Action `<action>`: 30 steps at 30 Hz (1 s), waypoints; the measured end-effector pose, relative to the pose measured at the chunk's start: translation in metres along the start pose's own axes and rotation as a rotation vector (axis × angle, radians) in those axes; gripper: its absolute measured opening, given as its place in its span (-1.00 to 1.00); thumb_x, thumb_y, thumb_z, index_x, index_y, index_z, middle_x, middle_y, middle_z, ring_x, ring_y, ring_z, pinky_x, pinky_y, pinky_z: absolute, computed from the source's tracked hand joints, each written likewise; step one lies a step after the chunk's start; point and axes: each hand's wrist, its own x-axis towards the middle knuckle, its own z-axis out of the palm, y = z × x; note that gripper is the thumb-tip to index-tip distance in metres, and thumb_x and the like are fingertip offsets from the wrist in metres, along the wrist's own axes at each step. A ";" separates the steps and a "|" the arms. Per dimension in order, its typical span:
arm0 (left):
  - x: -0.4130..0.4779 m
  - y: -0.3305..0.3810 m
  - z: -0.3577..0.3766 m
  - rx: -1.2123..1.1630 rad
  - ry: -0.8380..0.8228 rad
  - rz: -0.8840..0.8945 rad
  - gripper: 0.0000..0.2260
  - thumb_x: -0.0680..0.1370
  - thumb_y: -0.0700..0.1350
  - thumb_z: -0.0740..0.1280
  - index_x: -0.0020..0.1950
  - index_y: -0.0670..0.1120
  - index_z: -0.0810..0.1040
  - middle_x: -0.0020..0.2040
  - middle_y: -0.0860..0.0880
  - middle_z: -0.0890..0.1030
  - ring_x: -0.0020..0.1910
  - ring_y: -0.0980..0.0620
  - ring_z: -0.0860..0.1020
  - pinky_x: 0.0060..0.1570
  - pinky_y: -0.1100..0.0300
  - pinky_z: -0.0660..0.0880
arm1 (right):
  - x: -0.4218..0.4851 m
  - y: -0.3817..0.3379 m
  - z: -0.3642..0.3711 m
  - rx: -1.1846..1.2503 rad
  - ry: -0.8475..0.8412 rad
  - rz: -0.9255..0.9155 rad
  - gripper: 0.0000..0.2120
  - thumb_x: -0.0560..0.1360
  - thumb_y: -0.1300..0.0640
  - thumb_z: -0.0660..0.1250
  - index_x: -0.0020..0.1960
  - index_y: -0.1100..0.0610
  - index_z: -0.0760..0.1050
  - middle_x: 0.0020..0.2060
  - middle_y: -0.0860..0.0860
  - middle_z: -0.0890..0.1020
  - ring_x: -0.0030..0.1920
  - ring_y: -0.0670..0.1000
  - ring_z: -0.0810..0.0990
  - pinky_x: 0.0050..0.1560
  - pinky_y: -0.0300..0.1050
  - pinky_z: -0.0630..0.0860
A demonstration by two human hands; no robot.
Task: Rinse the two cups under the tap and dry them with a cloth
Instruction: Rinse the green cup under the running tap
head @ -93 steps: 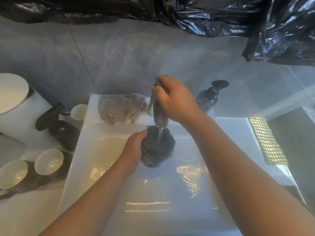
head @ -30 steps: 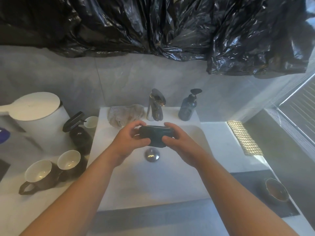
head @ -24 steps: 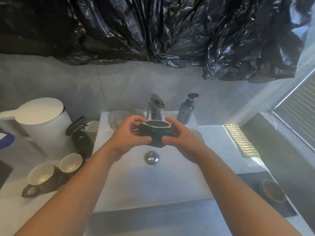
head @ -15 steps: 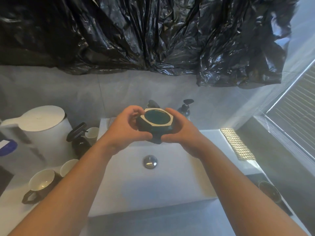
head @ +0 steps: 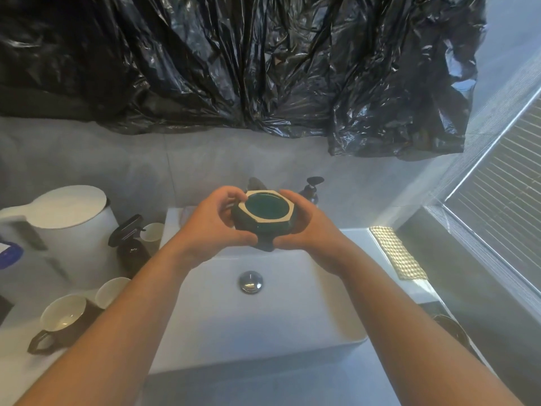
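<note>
A dark, faceted ceramic cup with a pale hexagonal rim (head: 268, 213) is held between both hands, its mouth turned up towards the camera, above the rear of the white rectangular basin (head: 263, 323). The left hand (head: 215, 230) is curled round one side and the right hand (head: 306, 227) round the other, with thumbs underneath and fingers at the rim. The chrome tap (head: 255, 183) is almost hidden just behind the hands, and no running water is seen. A sliver of pale cloth (head: 185, 214) lies on the ledge just beyond the left hand. A round metal drain plug (head: 251, 282) sits below the hands.

Drying is judged to be the next step. To fetch the cloth one hand must be released, so the cup would be carried in a single grip. If the glaze is wet, it could slip and be chipped on the hard basin beneath. Whether the second dark cup (head: 450, 329), on the bench well to the right of the right hand, has been rinsed cannot be told.
</note>
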 end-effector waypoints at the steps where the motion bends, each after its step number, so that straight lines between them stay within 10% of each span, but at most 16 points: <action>1: -0.001 0.000 0.001 0.000 0.002 -0.002 -0.39 0.20 -0.50 0.58 0.06 -0.03 0.47 0.15 0.01 0.61 -0.03 0.17 0.67 0.17 -0.05 0.58 | 0.000 0.001 0.000 -0.001 -0.002 -0.001 -0.08 0.21 0.30 0.60 0.50 0.06 0.31 0.35 0.07 0.54 0.36 0.12 0.52 0.22 0.16 0.57; 8: -0.004 -0.007 0.006 0.000 0.030 -0.057 -0.46 0.17 -0.33 0.55 0.05 0.02 0.50 0.14 0.00 0.63 0.00 0.07 0.69 0.09 -0.05 0.62 | -0.001 0.006 -0.005 0.029 -0.031 0.027 -0.13 0.25 0.28 0.59 0.49 0.05 0.33 0.33 0.06 0.56 0.32 0.10 0.56 0.16 0.05 0.61; 13: -0.007 -0.039 0.026 0.035 0.136 -0.191 -0.88 0.64 -0.16 0.31 0.12 0.05 0.53 0.05 -0.04 0.65 0.04 -0.02 0.62 0.12 0.04 0.60 | -0.007 0.024 0.003 -0.007 0.033 0.129 -0.59 0.40 -0.07 0.38 0.22 -0.02 0.49 0.10 0.05 0.63 0.06 0.03 0.64 -0.03 -0.19 0.58; 16: -0.007 -0.059 0.047 0.057 0.115 -0.338 -0.76 0.72 0.01 0.08 0.25 0.04 0.51 0.24 -0.14 0.61 0.09 -0.01 0.62 -0.05 0.17 0.62 | -0.010 0.047 0.011 -0.069 0.006 0.278 -0.52 0.54 -0.29 0.16 0.25 0.01 0.49 -0.03 0.06 0.66 -0.15 -0.02 0.64 -0.22 -0.24 0.50; 20: -0.018 -0.095 0.046 0.092 0.044 -0.429 -0.65 0.74 -0.16 0.02 0.43 -0.28 0.41 0.43 -0.28 0.46 0.40 -0.23 0.43 0.39 -0.02 0.36 | -0.013 0.091 0.018 0.000 -0.075 0.622 -0.25 0.56 -0.44 -0.20 0.25 0.06 0.50 -0.35 0.10 0.63 -0.50 -0.05 0.49 -0.53 -0.31 0.36; 24: -0.027 -0.130 0.044 0.048 0.202 -0.560 -0.64 0.67 0.19 0.11 0.16 0.06 0.63 0.11 -0.02 0.70 0.11 -0.04 0.65 0.20 -0.13 0.58 | -0.015 0.123 0.023 0.039 -0.149 0.627 -0.13 0.57 -0.43 -0.24 0.11 0.20 0.61 -0.47 0.10 0.54 -0.52 -0.05 0.31 -0.50 -0.27 0.25; 30: -0.044 -0.156 0.033 -0.372 0.392 -0.549 -0.67 0.63 0.19 0.21 0.11 0.06 0.70 0.09 -0.17 0.71 0.12 -0.19 0.66 0.10 -0.24 0.61 | 0.005 0.149 0.064 0.000 -0.020 0.559 -0.42 0.55 -0.38 0.02 0.05 0.10 0.50 -0.47 -0.08 0.50 -0.46 -0.09 0.40 -0.42 -0.27 0.35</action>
